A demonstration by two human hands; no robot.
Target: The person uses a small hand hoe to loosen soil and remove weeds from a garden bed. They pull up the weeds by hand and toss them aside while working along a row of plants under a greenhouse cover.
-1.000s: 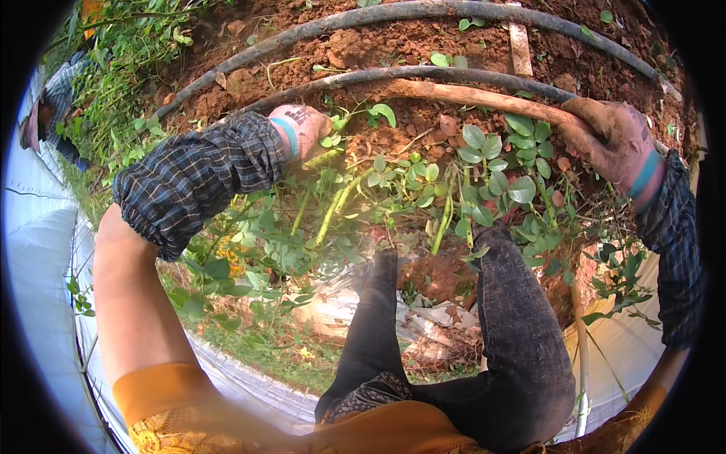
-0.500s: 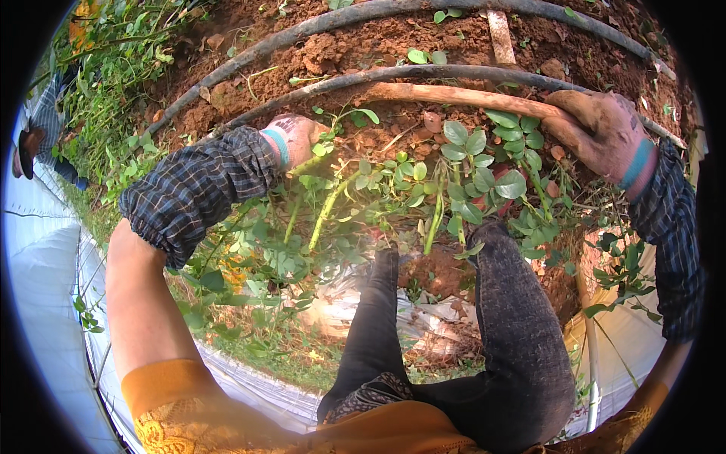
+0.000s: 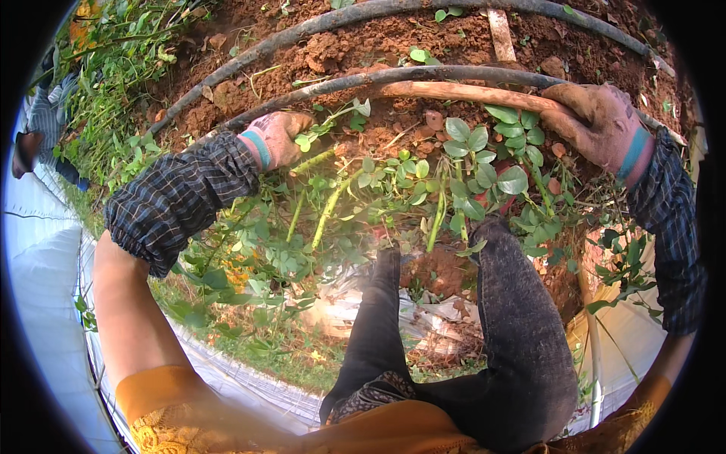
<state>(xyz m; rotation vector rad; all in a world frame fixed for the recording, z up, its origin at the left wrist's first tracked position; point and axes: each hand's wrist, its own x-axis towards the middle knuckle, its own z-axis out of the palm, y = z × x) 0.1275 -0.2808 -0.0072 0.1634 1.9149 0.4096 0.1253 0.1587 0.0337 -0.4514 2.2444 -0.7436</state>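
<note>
My left hand (image 3: 281, 138), in a soiled pink glove with a blue cuff band, is closed at the soil's edge. A thin leafy shoot (image 3: 333, 121) sticks out of its fingers to the right. Just below it, apart from the glove, a thick green cut stem (image 3: 312, 162) slants among the plants. My right hand (image 3: 601, 125), gloved alike, wraps round one end of a smooth wooden handle (image 3: 469, 92). That handle stretches leftward along the soil beside the black hose; I cannot make out a tool head on it.
Two dark hoses (image 3: 302, 34) curve across the red soil (image 3: 333, 57). Leafy plants with upright green stems (image 3: 333, 208) stand between my hands and my legs (image 3: 522, 325). A flat wooden stake (image 3: 501, 36) lies at the top. Another person (image 3: 47, 125) is at the far left, beside white sheeting (image 3: 41, 265).
My left hand has moved a little left, carrying the leafy shoot and leaving the thick stem's end in plain sight. My right hand has stayed on the handle, nearly still.
</note>
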